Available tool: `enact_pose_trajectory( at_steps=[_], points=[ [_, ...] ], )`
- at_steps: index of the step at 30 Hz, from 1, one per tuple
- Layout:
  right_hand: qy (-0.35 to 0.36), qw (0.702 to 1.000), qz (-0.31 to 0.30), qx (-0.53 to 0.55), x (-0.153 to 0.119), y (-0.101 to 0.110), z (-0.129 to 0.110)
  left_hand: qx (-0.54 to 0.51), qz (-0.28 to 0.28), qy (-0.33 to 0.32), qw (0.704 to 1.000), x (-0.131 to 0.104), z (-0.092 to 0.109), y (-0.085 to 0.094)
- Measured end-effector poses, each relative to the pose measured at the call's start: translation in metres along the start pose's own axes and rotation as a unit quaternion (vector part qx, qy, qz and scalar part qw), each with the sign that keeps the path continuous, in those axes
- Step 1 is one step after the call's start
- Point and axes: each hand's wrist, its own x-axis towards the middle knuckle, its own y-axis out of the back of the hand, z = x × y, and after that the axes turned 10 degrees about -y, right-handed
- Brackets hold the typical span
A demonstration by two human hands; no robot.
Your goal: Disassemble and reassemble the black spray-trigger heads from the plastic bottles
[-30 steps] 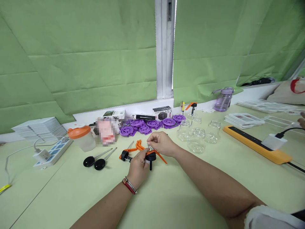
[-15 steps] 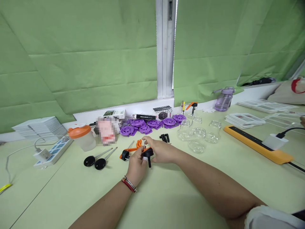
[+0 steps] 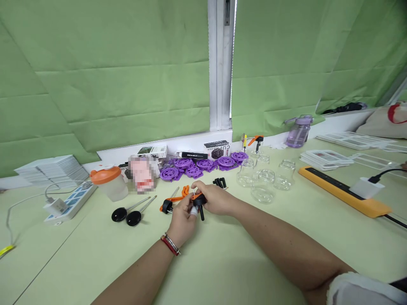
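Both my hands meet over the middle of the table around a round black cap [image 3: 199, 199] with a black stem pointing down and an orange part on top. My left hand [image 3: 184, 216] pinches its left side, with something white at the fingertips. From the right, my right hand [image 3: 213, 198] is closed on the same cap; a thin metal pin stands up between the fingers. Just left of them lies a similar black-and-orange cap piece [image 3: 166, 206] beside loose orange handles [image 3: 182, 194]. Short black tubes [image 3: 220, 182] lie behind my right hand.
Two black discs on metal rods [image 3: 133, 218] and an orange-lidded cup [image 3: 110, 184] lie to the left. Purple round parts [image 3: 193, 171] line the back; clear glass jars [image 3: 262, 192] stand right. Power strips [image 3: 343, 192] with cables flank the table. Another person's hand shows at the right edge.
The black cap has tilted between my fingers: its stem now slants to the right, and more orange shows on top. My hands have stayed in about the same place.
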Motion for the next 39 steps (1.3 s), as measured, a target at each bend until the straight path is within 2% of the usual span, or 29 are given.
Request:
enact_pose_trajectory(
  at_steps=[3, 15, 23, 29, 35, 39],
  points=[
    [-0.001, 1.0, 0.005, -0.003, 0.0, 0.0, 0.0, -0.057, -0.004, 0.014, 0.998, 0.0, 0.002, 0.0],
    [0.002, 1.0, 0.002, -0.004, -0.001, 0.003, -0.002, -0.102, -0.014, 0.015, 0.995, -0.001, 0.01, 0.004],
    [0.013, 1.0, 0.016, 0.005, 0.001, 0.0, 0.001, -0.052, -0.011, 0.017, 0.998, 0.0, 0.014, 0.002],
    [0.024, 0.999, 0.04, 0.008, 0.001, -0.006, 0.0, -0.112, 0.002, 0.017, 0.994, 0.001, 0.006, 0.001],
    [0.048, 0.996, 0.062, 0.04, 0.003, -0.01, -0.002, -0.064, 0.005, 0.02, 0.998, 0.001, 0.01, 0.003],
    [0.055, 0.995, 0.07, 0.034, 0.005, -0.012, 0.0, -0.082, 0.012, 0.025, 0.996, 0.0, 0.01, 0.002]
  ],
)
